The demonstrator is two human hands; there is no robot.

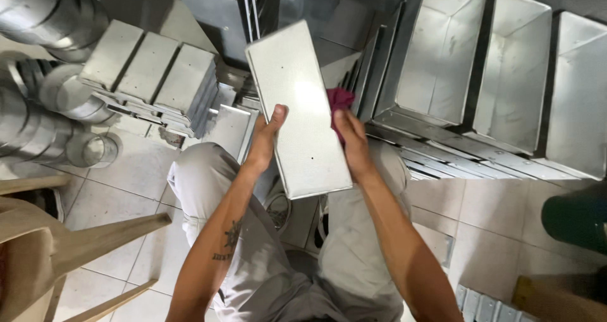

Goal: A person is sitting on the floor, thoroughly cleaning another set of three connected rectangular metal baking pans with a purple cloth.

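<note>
Floor of pale square ceramic tiles (133, 170) is the largest thing here, and on it stand many metal baking forms. At the upper right there is a strap of deep rectangular grey metal loaf tins (506, 75); I count three open tins in it, and flatter metal pieces are stacked under its edge. At the upper left lies a second strap of rectangular tins turned bottom up (148, 75), also three. Beside it, at the far left, round shiny metal moulds (44, 63) are piled; their number I cannot tell. A light wooden chair (57, 240) shows at the lower left. The person sits, with knees in light grey trousers (208, 176) below the hands. Between the hands, held up above the knees, is one long flat rectangular grey metal lid (297, 107), tilted a little. The left hand (265, 139) grasps its left edge. The right hand (351, 142) grasps the right edge and presses one small dark red cloth (340, 101) against it. It seems the wiping of this lid is in progress; to continue, the cloth must travel along the surface while the other hand keeps the lid steady.
</note>
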